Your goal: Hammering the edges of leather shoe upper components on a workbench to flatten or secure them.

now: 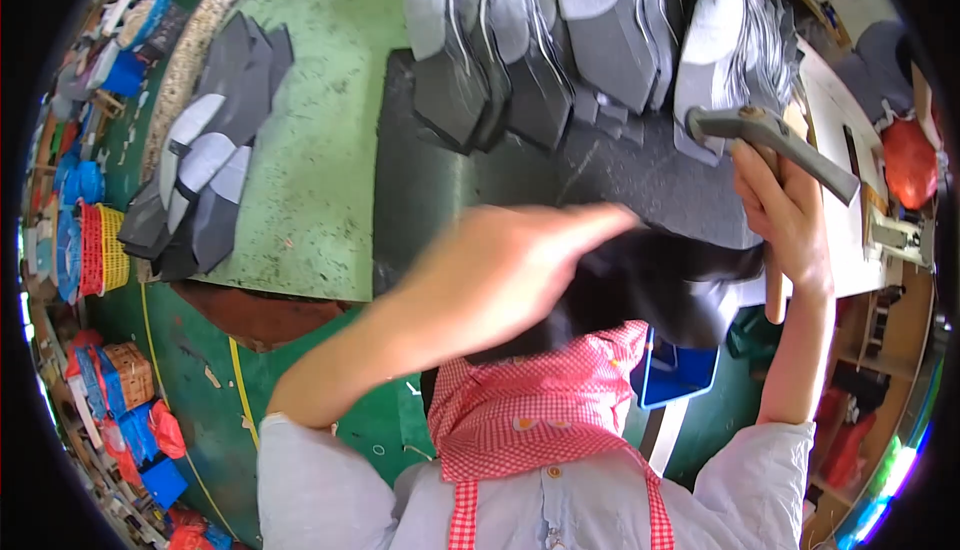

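Observation:
In my right hand [788,215] is a hammer [815,162], its grey metal head uppermost and its wooden handle running down through my closed fingers. My left hand [510,265] is smeared by motion, one finger stretching to the right; how the other fingers lie is unclear. Under and beside it is a dark, glossy black piece [665,290], also blurred, at the near edge of a black board [470,185]. Whether the left hand grips that piece cannot be made out. Stacks of grey and black shaped pieces [610,45] lie on the board's far side.
The board rests on a green worktop [330,120]. More dark and grey cut pieces [215,165] are heaped at the left. A white surface [835,130] adjoins on the right. Below the table are a blue bin [682,375] and green floor; yellow and red baskets [110,248] stand far left.

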Available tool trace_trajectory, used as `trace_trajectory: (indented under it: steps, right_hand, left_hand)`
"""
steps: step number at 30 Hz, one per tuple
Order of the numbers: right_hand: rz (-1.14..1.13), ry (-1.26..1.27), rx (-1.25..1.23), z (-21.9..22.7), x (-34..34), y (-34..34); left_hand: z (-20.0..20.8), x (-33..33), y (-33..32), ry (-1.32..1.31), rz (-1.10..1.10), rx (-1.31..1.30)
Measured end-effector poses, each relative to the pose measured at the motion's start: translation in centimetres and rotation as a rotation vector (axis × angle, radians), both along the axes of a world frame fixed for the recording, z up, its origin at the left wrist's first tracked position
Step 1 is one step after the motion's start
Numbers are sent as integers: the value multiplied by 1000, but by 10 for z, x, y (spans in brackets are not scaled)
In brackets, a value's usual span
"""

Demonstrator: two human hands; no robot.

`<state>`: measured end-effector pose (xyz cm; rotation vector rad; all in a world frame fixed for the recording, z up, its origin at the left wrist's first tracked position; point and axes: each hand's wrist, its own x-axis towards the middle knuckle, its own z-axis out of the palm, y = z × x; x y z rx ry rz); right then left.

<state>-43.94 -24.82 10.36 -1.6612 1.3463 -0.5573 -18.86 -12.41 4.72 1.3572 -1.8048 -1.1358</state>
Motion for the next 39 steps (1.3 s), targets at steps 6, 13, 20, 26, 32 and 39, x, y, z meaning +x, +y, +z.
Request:
trace_trajectory:
  steps: [6,13,20,26,32,39]
  right_hand:
    - [64,38,-74,-4,-5,-23]
    - [302,-197,-370,-37,66,-56]
    - [575,78,-848,-52,110,-96]
    - [530,-17,-841,-63,100,-100]
    - [518,-171,-869,-69,103,-108]
    - [439,-246,-555,-43,67,-96]
  left_hand:
    - [22,247,98,-757,966,-1102]
    - [-34,158,-8,-580,718,-605]
    - [-52,82,-156,-375,669,-525]
    - [1,160,-126,-179,615,-454]
    - [66,193,-16,30,789,-372]
    - [14,24,-5,-109,239,97]
